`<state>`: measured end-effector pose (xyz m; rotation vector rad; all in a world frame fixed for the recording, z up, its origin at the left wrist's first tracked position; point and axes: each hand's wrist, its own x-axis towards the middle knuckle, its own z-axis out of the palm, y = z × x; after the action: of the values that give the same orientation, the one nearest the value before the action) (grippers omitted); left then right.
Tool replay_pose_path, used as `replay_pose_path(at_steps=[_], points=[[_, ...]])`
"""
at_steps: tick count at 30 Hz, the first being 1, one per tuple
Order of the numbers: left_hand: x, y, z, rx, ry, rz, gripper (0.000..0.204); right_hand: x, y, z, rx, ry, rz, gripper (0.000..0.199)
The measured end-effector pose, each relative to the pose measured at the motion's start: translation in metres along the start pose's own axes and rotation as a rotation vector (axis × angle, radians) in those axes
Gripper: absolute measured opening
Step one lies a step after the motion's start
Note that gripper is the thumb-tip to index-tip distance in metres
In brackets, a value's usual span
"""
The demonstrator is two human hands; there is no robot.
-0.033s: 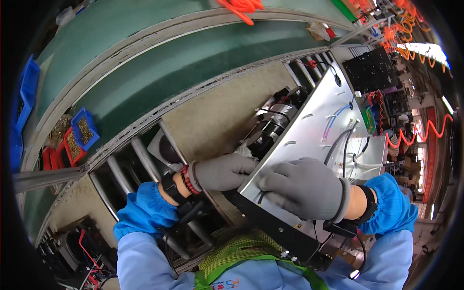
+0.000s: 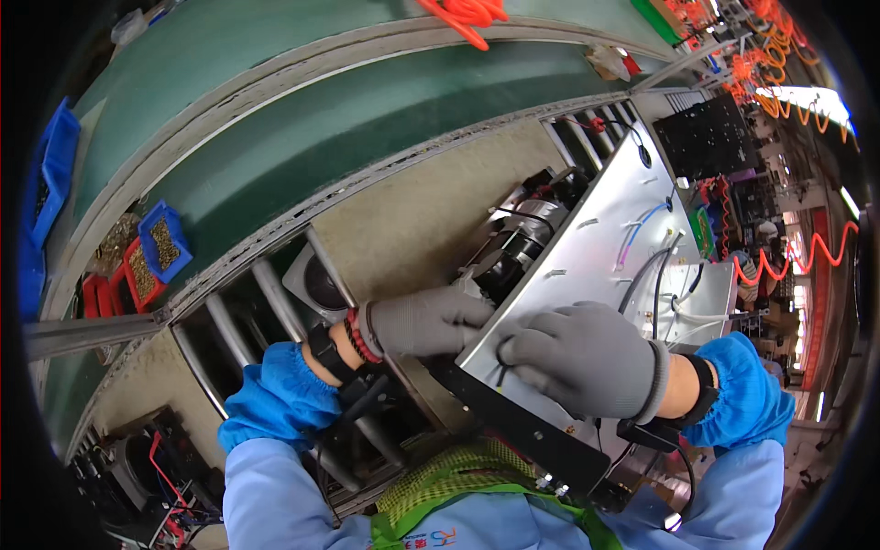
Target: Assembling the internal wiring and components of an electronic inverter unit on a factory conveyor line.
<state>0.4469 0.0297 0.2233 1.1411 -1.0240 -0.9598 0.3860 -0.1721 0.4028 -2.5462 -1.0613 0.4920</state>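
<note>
A silvery metal panel (image 2: pixel 587 266) stands tilted in front of me, with cables and small studs on its face. My right hand (image 2: pixel 587 357), in a grey glove, is on this face near the lower left corner. Its fingers pinch a black cable (image 2: pixel 503 353) that loops out by the fingertips. My left hand (image 2: pixel 426 323), also gloved in grey, reaches to the panel's back side at the left edge. Its fingers are pressed together; the panel edge hides what they hold, if anything. Behind the panel sits a black and silver motor-like unit (image 2: pixel 513 257).
Metal rollers (image 2: pixel 229 330) run under the work. Beyond lies a green belt (image 2: pixel 367 119) with a metal rail. Blue (image 2: pixel 163 243) and red bins (image 2: pixel 139 275) of small fasteners stand at left. A red coiled hose (image 2: pixel 797 257) hangs at right.
My right hand has shifted slightly right, and the black cable loop now shows at its fingertips. My left hand has barely moved.
</note>
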Motion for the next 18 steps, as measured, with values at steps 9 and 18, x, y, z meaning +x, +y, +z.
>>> replay_pose_path(at_steps=[9,18], points=[[0.011,-0.094,-0.046,0.284,0.462,-0.448,0.064,-0.017,0.004,0.012,-0.1,0.025,-0.012,0.03],[0.132,-0.129,-0.119,0.934,0.325,-0.377,0.073,-0.019,0.015,0.028,0.097,0.087,0.015,0.03]])
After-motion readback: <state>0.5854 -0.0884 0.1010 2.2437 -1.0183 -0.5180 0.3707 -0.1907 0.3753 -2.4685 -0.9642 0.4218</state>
